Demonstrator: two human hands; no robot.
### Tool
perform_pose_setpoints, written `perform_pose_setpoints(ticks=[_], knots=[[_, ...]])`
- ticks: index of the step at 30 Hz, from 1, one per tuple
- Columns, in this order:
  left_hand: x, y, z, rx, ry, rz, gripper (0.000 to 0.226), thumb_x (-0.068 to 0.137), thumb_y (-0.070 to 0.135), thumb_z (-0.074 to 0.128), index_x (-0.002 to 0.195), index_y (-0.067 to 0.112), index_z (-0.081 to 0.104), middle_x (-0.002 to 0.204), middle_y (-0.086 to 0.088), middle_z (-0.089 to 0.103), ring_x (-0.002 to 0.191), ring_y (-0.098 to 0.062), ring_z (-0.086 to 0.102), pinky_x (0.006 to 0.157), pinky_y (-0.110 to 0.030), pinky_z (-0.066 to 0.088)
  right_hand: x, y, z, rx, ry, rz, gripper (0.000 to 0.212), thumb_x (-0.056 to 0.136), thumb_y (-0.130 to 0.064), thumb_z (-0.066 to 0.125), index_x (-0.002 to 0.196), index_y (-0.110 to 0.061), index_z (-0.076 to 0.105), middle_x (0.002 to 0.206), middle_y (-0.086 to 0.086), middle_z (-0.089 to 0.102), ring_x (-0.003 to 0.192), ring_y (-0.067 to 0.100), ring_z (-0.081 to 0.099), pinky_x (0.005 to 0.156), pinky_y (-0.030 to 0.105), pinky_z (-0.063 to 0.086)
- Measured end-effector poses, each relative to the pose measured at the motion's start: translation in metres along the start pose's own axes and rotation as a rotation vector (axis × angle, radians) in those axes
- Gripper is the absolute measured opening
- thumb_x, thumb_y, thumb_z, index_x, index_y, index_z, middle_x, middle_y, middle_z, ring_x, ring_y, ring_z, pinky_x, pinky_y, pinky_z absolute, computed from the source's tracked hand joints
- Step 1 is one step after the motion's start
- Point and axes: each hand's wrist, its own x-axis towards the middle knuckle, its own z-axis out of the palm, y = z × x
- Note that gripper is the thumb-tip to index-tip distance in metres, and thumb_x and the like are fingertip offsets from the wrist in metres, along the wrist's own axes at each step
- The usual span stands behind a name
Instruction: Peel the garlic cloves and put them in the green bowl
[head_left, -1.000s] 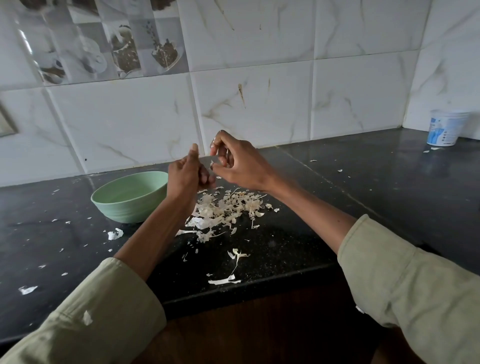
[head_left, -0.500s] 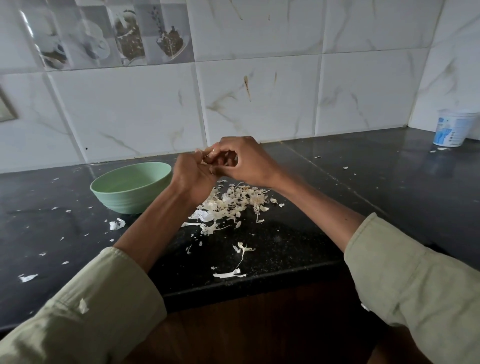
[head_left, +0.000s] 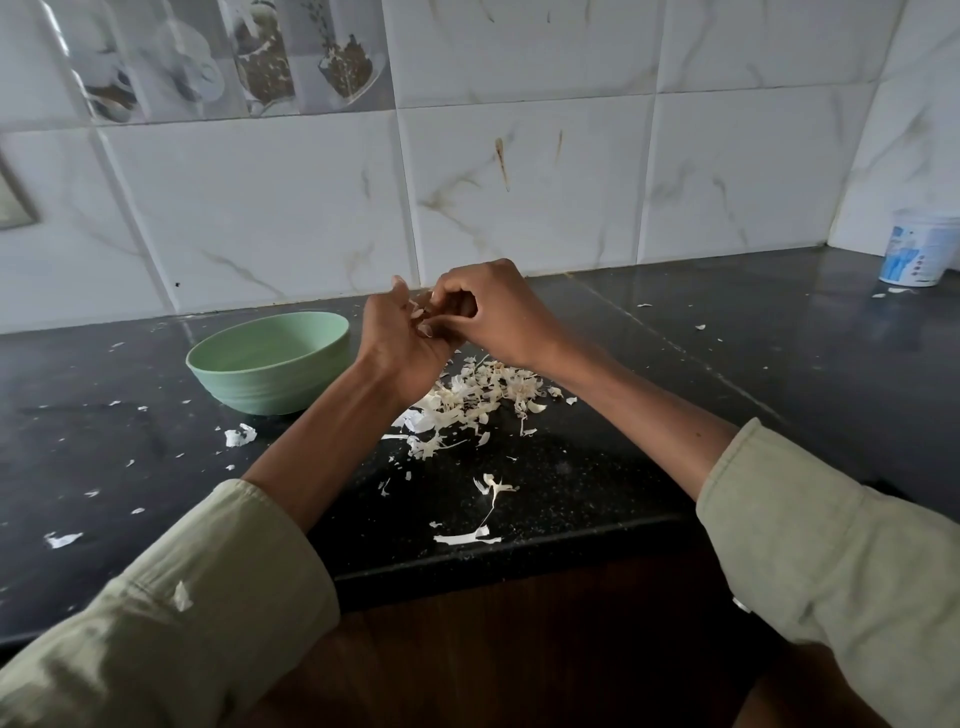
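My left hand (head_left: 402, 338) cups the garlic clove (head_left: 418, 313); my right hand (head_left: 485, 312) pinches its skin. I should peel gently over the peel pile (head_left: 467, 400), then drop it in the green bowl (head_left: 270, 364).

— What kind of room is pictured?
— A home kitchen: a black speckled stone counter (head_left: 597, 483) meets a wall of white marble-look tiles (head_left: 519, 197).
— Anything more telling?
— At 11 o'clock, decorative tiles (head_left: 234, 57) printed with cups and jars. At 9 o'clock, a green bowl (head_left: 270, 364); at centre, a heap of garlic skins (head_left: 467, 400). At 2 o'clock, a white plastic tub (head_left: 917, 254) in the corner.
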Motion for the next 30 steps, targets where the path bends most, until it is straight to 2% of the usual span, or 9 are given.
perform_pose_setpoints(ticks=[3,6,9,11,18,21,26,28,30], knots=[[0.001,-0.001,0.001,-0.042,0.024,0.005,0.057,0.114,0.047,0.023,0.121,-0.002,0.050,0.110,-0.023,0.059,0.105,-0.034,0.062,0.122,-0.046,0.037,0.000,-0.001,0.000,0.040,-0.020,0.033,0.023,0.077,-0.021,0.091,0.088,-0.008,0.076,0.081,-0.005,0.076,0.068,0.002,0.066,0.067,0.027,0.055],[-0.001,-0.001,0.002,-0.018,0.037,0.013,0.059,0.114,0.049,0.022,0.108,-0.001,0.053,0.105,-0.020,0.063,0.100,-0.032,0.067,0.119,-0.048,0.042,0.000,-0.001,-0.001,0.086,-0.015,0.049,0.027,0.075,-0.019,0.093,0.087,-0.008,0.071,0.074,-0.005,0.071,0.058,0.000,0.059,0.061,0.022,0.050],[-0.006,0.000,0.006,0.042,0.010,0.022,0.063,0.114,0.051,0.017,0.094,0.003,0.053,0.095,-0.019,0.068,0.089,-0.029,0.071,0.099,-0.043,0.058,-0.001,-0.004,-0.002,0.084,-0.014,0.020,0.027,0.076,-0.018,0.091,0.092,-0.010,0.072,0.075,-0.004,0.072,0.060,0.004,0.061,0.061,0.028,0.052],[-0.010,0.001,0.007,0.068,-0.018,0.023,0.068,0.113,0.052,0.014,0.095,0.001,0.055,0.086,-0.017,0.066,0.078,-0.025,0.069,0.083,-0.037,0.061,-0.001,-0.006,-0.001,0.056,-0.017,-0.013,0.022,0.079,-0.016,0.089,0.094,-0.010,0.075,0.079,-0.010,0.073,0.067,0.003,0.065,0.065,0.022,0.053],[-0.015,0.001,0.010,0.075,-0.043,0.023,0.067,0.114,0.052,0.018,0.098,0.002,0.060,0.081,-0.011,0.072,0.073,-0.019,0.074,0.067,-0.031,0.062,-0.002,-0.008,-0.001,0.048,-0.012,-0.038,0.016,0.086,-0.018,0.083,0.094,-0.012,0.071,0.080,-0.007,0.072,0.072,0.007,0.068,0.069,0.028,0.055],[-0.015,0.000,0.010,0.115,-0.060,0.023,0.069,0.113,0.054,0.016,0.092,0.006,0.061,0.080,-0.007,0.070,0.074,-0.016,0.071,0.068,-0.031,0.062,-0.003,-0.010,-0.001,0.064,-0.010,-0.045,0.011,0.089,-0.016,0.077,0.093,-0.011,0.068,0.080,-0.005,0.072,0.069,0.010,0.066,0.068,0.035,0.055],[-0.011,0.005,0.006,0.189,-0.108,0.021,0.075,0.112,0.055,0.012,0.117,-0.001,0.061,0.107,-0.015,0.074,0.103,-0.025,0.072,0.098,-0.042,0.058,-0.001,-0.007,-0.009,0.106,-0.011,-0.001,0.010,0.090,-0.014,0.075,0.091,-0.008,0.067,0.081,0.000,0.072,0.063,0.001,0.059,0.062,0.020,0.049],[-0.011,0.008,0.005,0.270,-0.070,0.056,0.064,0.115,0.046,0.020,0.112,-0.001,0.063,0.101,-0.015,0.077,0.099,-0.026,0.075,0.090,-0.041,0.061,0.000,-0.002,-0.014,0.140,-0.007,0.049,0.011,0.090,-0.014,0.077,0.092,-0.007,0.069,0.081,0.004,0.072,0.065,0.002,0.061,0.062,0.022,0.052],[-0.010,0.009,0.004,0.386,-0.007,0.121,0.046,0.116,0.031,0.033,0.112,-0.002,0.065,0.105,-0.017,0.077,0.098,-0.026,0.076,0.082,-0.035,0.062,-0.001,0.002,-0.020,0.164,-0.006,0.088,0.013,0.091,-0.014,0.078,0.094,-0.005,0.070,0.081,0.007,0.071,0.064,0.004,0.063,0.061,0.025,0.055]])
